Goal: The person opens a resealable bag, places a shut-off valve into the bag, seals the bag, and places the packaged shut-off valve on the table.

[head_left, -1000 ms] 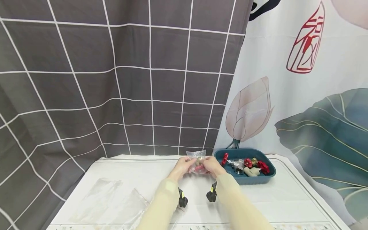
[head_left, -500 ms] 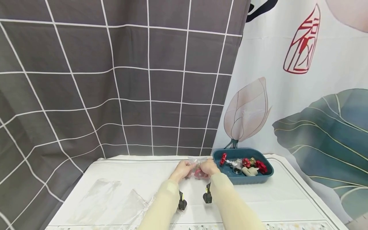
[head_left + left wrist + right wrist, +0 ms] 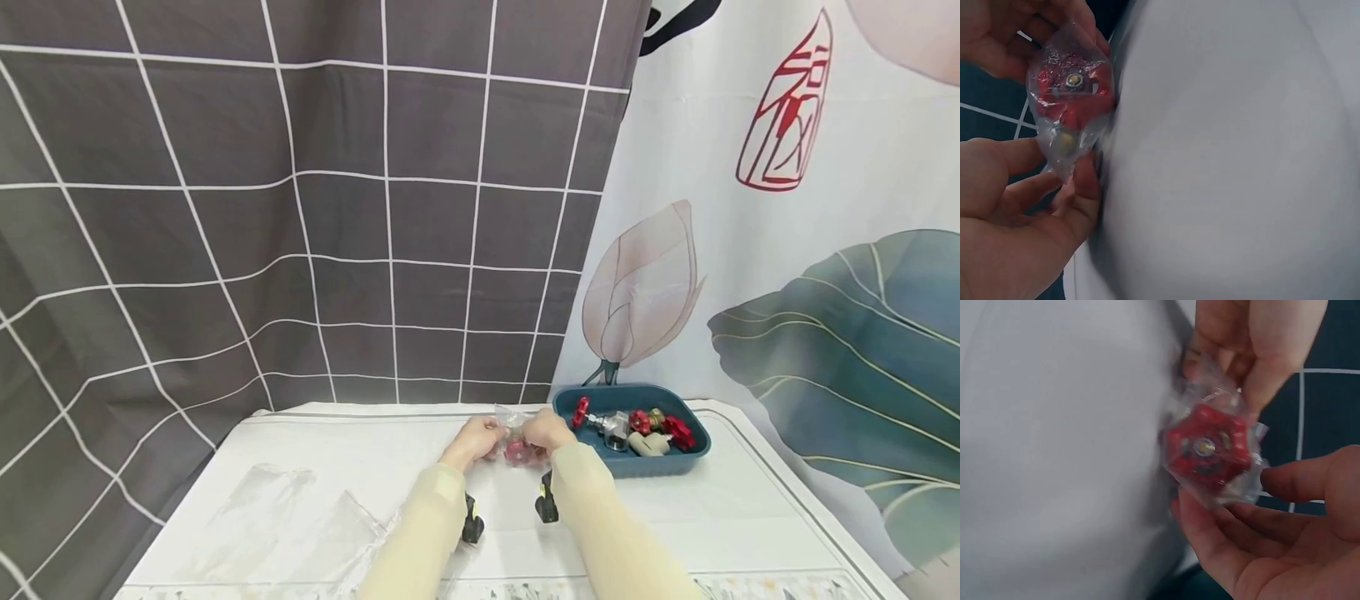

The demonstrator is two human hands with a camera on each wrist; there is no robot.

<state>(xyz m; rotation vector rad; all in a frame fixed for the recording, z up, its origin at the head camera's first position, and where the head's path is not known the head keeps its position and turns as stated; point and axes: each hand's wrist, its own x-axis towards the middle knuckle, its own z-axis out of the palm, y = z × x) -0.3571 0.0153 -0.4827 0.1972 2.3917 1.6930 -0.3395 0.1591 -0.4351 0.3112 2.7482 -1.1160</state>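
A valve with a red handwheel sits inside a clear zip bag. Both hands hold this bagged valve low over the far middle of the table. From the left side, my left hand pinches one end of the plastic between thumb and fingers. My right hand grips the opposite side, its fingers curled about the bag. A brassy end of the valve shows through the plastic near the left fingertips. In the head view, the hands hide part of the bag.
Just right of the hands stands a dark teal tray holding several loose valves with red handles and a beige fitting. Clear plastic sheets lie flat at the left of the white table. Curtains hang behind.
The bagged valve has come down slightly and tilted, so its red handwheel shows lower between the hands. The right hand now covers more of the bag. Tray and plastic sheets stay put.
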